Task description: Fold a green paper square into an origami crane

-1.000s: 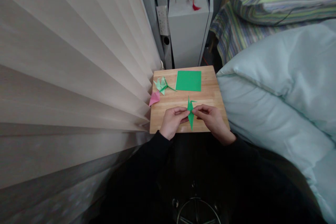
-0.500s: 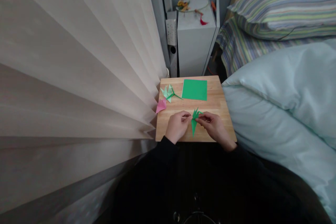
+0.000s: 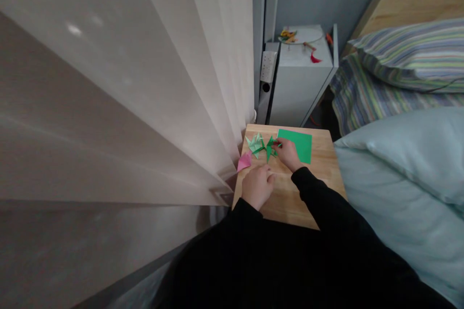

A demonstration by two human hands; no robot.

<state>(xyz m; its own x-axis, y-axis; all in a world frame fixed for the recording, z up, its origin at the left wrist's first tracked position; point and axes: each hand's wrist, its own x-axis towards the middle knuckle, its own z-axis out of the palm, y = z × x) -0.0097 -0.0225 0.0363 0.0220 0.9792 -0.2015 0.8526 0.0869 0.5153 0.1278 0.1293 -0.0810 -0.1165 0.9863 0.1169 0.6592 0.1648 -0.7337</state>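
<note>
A folded green paper crane (image 3: 269, 149) is pinched in the fingertips of my right hand (image 3: 288, 153), over the back part of a small wooden table. Just left of it lie a pale green folded paper piece (image 3: 255, 144) and a thin darker green paper strip, partly overlapping. My left hand (image 3: 258, 186) hovers nearer the front, thumb apart from its loosely bent fingers, with nothing seen in it. A pink folded paper piece (image 3: 244, 161) rests at the table's left edge. Partly behind my right hand is a flat green paper sheet (image 3: 300, 145).
A pleated curtain (image 3: 203, 120) hangs along the left side of the wooden table (image 3: 293, 203). Behind stands a white cabinet (image 3: 300, 91) with small ornaments on top, beside a power strip (image 3: 268, 66). On the right is a bed with a pale blue quilt (image 3: 406, 169) and a striped pillow (image 3: 416, 53).
My right hand has carried the green crane back and left to beside the other folded pieces. My left hand has come away from the crane. The camera view has shifted.
</note>
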